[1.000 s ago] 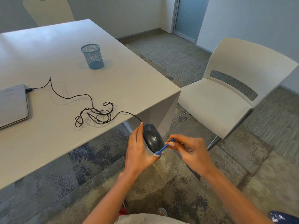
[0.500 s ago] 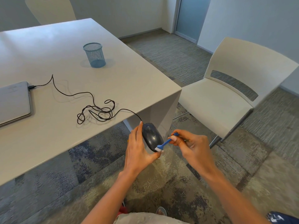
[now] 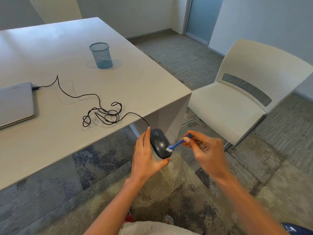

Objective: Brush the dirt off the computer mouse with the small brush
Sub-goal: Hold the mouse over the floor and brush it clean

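Head view, progress: brushing is under way, by my reading; the white bristles of the small brush (image 3: 176, 145) touch the right side of the computer mouse (image 3: 160, 143) toward its rear, so this flank is being worked.
Head view, what is left: I judge the front with the buttons and wheel, the left flank under the fingers and the underside remain to be brushed; no dirt can be made out on the shell, so how clean it is I cannot tell.
Left hand (image 3: 147, 157): clamped on the mouse, fingers along its left side, thumb tucked under the rear end.
Right hand (image 3: 205, 150): pinched shut on the blue brush handle near its far end, bristle head pointing down-left onto the mouse.
Mouse, place: held in the air off the table (image 3: 138, 85), just below and in front of its near right corner, above the carpet.
Mouse, look: dark, glossy, oval shell with faint light reflections, scroll wheel at the far end, tilted with its top toward the camera.
Cable (image 3: 101, 114): black, runs from the mouse up over the table's near edge, lies in a loose tangle, then leads to the closed laptop (image 3: 16, 103) at the left edge.
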Available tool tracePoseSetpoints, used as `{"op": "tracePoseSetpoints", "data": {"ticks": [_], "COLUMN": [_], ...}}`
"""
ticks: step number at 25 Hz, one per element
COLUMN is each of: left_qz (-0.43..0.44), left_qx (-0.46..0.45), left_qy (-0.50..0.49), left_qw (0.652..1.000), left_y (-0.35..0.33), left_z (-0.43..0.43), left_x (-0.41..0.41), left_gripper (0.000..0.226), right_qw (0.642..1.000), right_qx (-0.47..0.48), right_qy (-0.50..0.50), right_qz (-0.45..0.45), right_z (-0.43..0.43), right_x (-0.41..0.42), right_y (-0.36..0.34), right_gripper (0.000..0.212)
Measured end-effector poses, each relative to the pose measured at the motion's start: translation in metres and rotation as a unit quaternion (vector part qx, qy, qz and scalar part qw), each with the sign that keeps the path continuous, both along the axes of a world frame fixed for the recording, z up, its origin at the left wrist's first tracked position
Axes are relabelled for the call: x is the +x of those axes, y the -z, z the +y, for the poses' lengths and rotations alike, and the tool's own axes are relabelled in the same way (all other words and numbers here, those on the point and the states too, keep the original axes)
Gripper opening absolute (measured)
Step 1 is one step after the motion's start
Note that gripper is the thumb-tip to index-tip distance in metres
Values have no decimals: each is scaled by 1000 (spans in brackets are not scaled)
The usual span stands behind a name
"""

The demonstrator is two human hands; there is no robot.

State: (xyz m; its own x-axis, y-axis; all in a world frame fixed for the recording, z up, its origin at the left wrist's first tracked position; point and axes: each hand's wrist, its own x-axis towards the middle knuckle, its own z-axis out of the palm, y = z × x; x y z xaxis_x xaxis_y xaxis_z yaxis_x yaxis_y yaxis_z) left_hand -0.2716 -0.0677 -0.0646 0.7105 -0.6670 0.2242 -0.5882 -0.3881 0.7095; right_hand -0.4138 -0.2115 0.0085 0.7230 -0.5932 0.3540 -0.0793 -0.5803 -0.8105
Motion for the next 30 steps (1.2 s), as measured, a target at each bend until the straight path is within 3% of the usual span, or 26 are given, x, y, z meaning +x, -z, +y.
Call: {"op": "tracePoseSetpoints", "data": {"ticks": [4,9,11,17,24,30], "left_qz": [13,5,3,-2,-5,-6], "left_qx": [0,0,-1,8,11,9], "left_qy": [1,-10,-11,-8,-4,-10], "left_qw": [1000,1000,1000,1000,1000,1000], "left_y": [-1,2,3,1,3,5], "left_z": [-1,4,5,0,3,6], "left_x": [1,5,6,5,3,3], "left_gripper": [121,121,121,122,118,122], "right_qw": [1000,988,983,976,989,982], "right_qx": [23,-118,-132,-196,-145,-162], "right_qy": [-7,92,124,92,25,96], "right_qz": [6,26,18,31,1,-11], "right_z": [21,-1,-14,24,53,6], "right_x": [12,6,3,13,18,23], "right_y": [8,7,3,7,16,10], "right_gripper": [9,7,8,7,17,9]}}
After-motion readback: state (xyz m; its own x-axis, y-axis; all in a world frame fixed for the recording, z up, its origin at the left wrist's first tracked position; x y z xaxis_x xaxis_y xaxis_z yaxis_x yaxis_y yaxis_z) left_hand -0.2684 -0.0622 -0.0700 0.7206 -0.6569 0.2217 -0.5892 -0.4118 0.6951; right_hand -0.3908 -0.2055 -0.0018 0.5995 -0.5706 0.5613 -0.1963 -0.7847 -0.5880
